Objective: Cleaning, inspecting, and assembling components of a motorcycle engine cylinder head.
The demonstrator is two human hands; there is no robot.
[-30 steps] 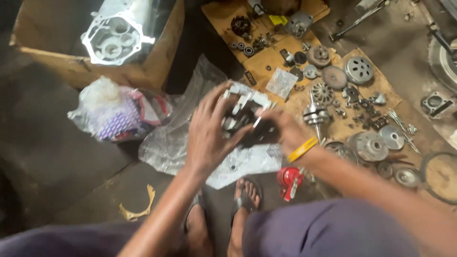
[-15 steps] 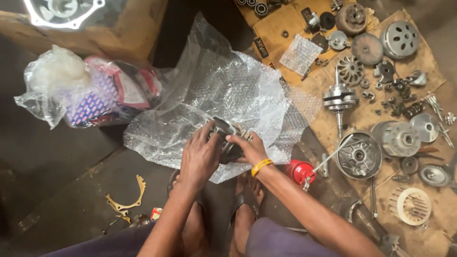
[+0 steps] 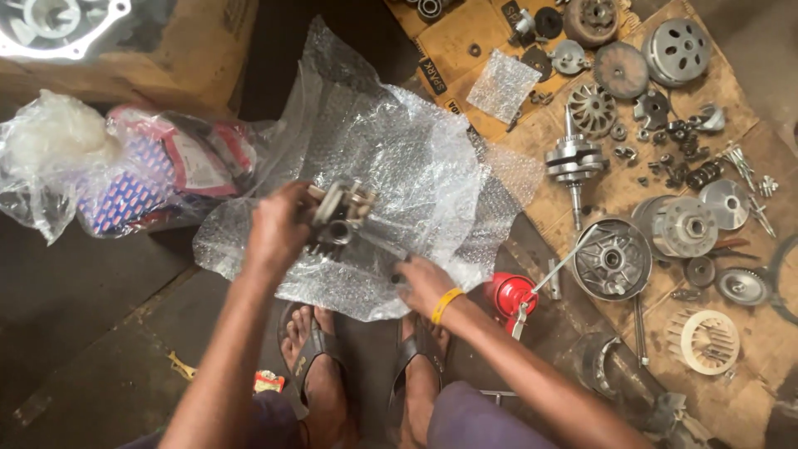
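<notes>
- The left hand (image 3: 278, 229) is closed around a grey metal engine part (image 3: 339, 218), gripping it from its left side; the part sits above the middle of a sheet of bubble wrap (image 3: 399, 158).
- The right hand (image 3: 424, 283) lies on the near edge of the bubble wrap, fingers curled down onto the plastic; whether it pinches the sheet cannot be told. A yellow wristband (image 3: 445, 304) sits on that wrist.
- To the left, a clear plastic bag (image 3: 50, 158) holds white stuffing and a red, white and blue patterned packet (image 3: 158, 170); its right edge touches the bubble wrap.
- A cardboard box (image 3: 166, 50) at the top left holds a shiny metal engine cover (image 3: 58, 25).
- To the right, a flattened cardboard sheet (image 3: 615, 187) is crowded with gears, discs, a crankshaft (image 3: 573, 162) and a round drum (image 3: 613, 259); a small piece of bubble wrap (image 3: 501, 85) lies on it too.
- A red oil can (image 3: 511, 293) stands just beside the right forearm, between the wrap and the cardboard.
- The person's sandalled feet (image 3: 316, 357) touch the wrap's near edge; bare dark floor (image 3: 91, 333) opens to the lower left.
</notes>
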